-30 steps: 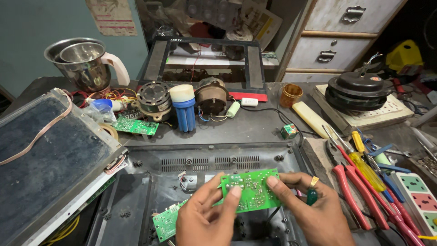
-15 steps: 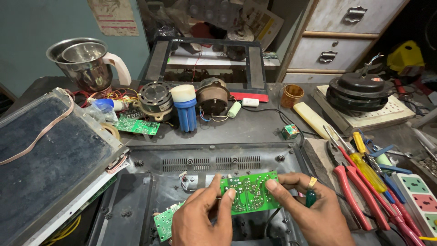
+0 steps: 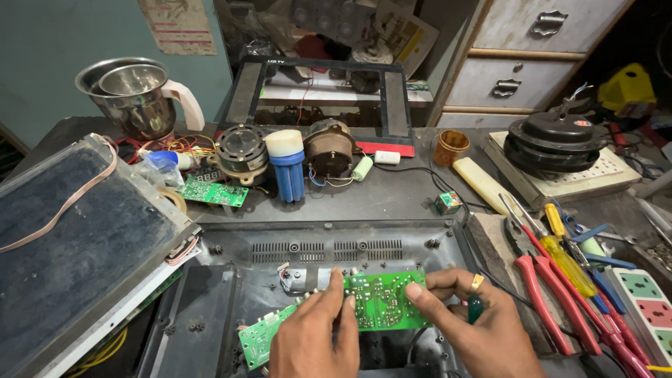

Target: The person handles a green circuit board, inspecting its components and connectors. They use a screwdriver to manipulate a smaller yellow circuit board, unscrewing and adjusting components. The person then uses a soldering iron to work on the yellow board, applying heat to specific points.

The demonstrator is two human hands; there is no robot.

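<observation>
Green circuit board [image 3: 383,302], solder side up, held between both hands above the open back of a dark metal chassis [image 3: 231,301] at the near edge of the workbench [image 3: 399,196]. The left hand [image 3: 315,339] pinches the board's left edge, thumb on top and fingers curled beneath. The right hand [image 3: 483,329] grips the right edge in the same way, thumb laid across the board; a gold ring [image 3: 477,282] sits on one finger, and a dark green tool handle [image 3: 475,308] is tucked in the palm. A second, narrower green board [image 3: 260,339] lies in the chassis just left of the left hand, tilted toward the viewer.

Left of the chassis rests a flat panel [image 3: 77,238] with a pale ribbon cable across it. At the back of the bench stand a steel mixer jar [image 3: 133,98], a small motor [image 3: 241,150], a blue cylinder with a white cap [image 3: 288,168], a second motor [image 3: 329,148] and an empty black screen frame [image 3: 322,91]. A small green board with a display [image 3: 212,190] lies near the jar. To the right lie red-handled pliers [image 3: 553,301], a yellow screwdriver [image 3: 567,259] and a white power strip [image 3: 647,308], all well apart from the held board.
</observation>
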